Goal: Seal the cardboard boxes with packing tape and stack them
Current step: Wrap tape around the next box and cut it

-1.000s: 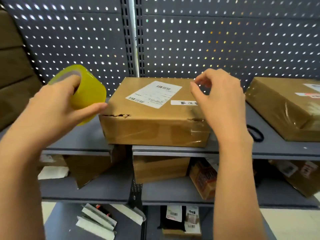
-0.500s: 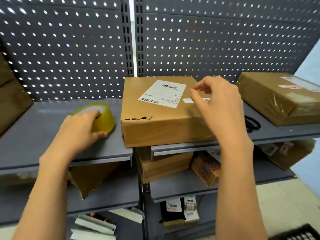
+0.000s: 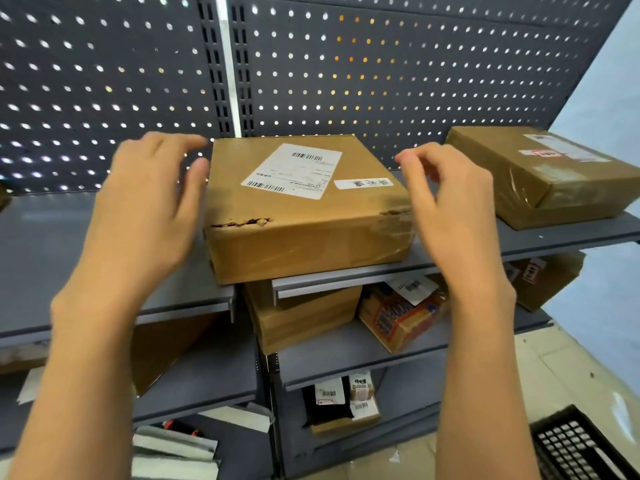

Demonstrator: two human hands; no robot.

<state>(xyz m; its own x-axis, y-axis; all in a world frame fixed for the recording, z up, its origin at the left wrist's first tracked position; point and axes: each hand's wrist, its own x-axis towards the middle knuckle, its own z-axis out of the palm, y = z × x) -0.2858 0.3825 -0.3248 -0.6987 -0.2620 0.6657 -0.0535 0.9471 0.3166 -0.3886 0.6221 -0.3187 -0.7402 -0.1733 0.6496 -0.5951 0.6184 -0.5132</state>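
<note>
- The box (image 3: 304,209) sits on the top shelf (image 3: 52,244), right at the front edge and straddling the seam where the two shelf sections meet; its front face hangs slightly over the lip.
- The left hand (image 3: 145,209) is spread and holds nothing, thumb just beside the box's left wall; whether it touches, I cannot tell.
- The right hand (image 3: 446,202) holds nothing either, fingers loosely curled, hovering near the box's right wall.
- No tape roll is in sight.
- The tear (image 3: 242,222) along the front top edge looks weak; in my judgement, squeezing there could split it further.
- The tape film (image 3: 394,233) on the right front corner looks slick and wrinkled, so a palm there may slip.
- Since the box sits on the uneven seam and over the lip, a one-sided pull could tip it off the front edge.
- A second box (image 3: 547,174) sits towards the right end of the shelf, well apart, an open strip of shelf between them.
- The left end of the shelf shows bare surface, the roomier side for sliding.
- Behind, the pegboard (image 3: 381,81) stands close, leaving little room to push back.
</note>
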